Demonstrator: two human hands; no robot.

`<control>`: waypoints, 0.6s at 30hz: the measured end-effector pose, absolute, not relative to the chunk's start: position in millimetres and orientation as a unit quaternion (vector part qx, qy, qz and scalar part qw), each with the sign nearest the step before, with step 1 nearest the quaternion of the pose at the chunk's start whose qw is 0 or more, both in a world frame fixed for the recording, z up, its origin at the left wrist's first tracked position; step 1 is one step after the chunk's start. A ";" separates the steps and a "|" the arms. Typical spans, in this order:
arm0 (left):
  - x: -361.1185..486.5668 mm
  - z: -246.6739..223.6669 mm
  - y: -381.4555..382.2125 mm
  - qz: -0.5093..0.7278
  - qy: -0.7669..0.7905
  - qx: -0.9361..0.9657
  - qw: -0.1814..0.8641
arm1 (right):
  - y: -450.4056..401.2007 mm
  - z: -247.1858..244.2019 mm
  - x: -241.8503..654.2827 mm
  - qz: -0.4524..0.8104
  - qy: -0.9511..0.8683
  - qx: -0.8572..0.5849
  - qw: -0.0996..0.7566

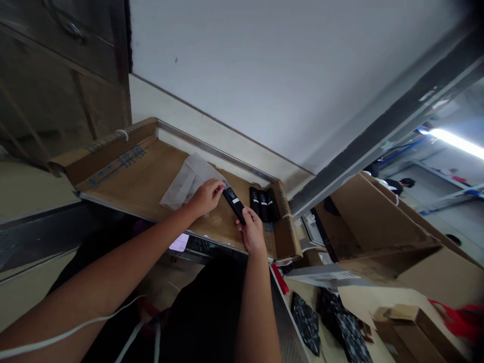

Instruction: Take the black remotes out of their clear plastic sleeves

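Note:
My right hand is wrapped round the lower end of a slim black item with a white label, held at a slant above a cardboard-lined tray. Its exact kind I cannot make out. At the item's upper end, the fingers of my left hand are pinched together; what they grip there is too small to tell. Clear plastic bags lie on the cardboard behind my left hand. Several similar black items with white labels rest side by side at the tray's right end.
A white wall panel rises behind the tray. To the right stand a large open carton and a smaller cardboard box. Black patterned packages lie on the lower right. A person is far off at right.

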State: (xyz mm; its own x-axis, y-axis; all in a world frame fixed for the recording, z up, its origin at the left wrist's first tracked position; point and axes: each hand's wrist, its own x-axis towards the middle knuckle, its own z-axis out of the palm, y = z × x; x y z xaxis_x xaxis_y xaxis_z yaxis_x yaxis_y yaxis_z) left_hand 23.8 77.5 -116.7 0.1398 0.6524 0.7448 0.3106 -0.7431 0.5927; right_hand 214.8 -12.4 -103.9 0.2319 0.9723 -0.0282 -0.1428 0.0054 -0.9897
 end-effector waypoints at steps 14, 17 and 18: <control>23.7 -111.0 71.7 0.558 0.334 0.742 0.163 | -12.3 -106.2 202.0 0.424 -0.505 -0.530 0.533; 26.0 -110.1 68.4 0.546 0.312 0.757 0.180 | -10.7 -106.5 207.6 0.459 -0.436 -0.528 0.565; 26.7 -109.7 67.5 0.544 0.301 0.761 0.182 | -10.4 -106.3 209.7 0.472 -0.415 -0.522 0.577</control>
State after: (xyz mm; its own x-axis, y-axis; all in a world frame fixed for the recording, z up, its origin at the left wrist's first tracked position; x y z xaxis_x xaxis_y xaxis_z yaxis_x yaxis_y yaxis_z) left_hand 26.7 67.5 -109.7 0.2258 0.6572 0.7191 0.2610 -0.7520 0.6053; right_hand 209.7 -10.4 -106.3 0.2105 0.9775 -0.0138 -0.1106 0.0098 -0.9938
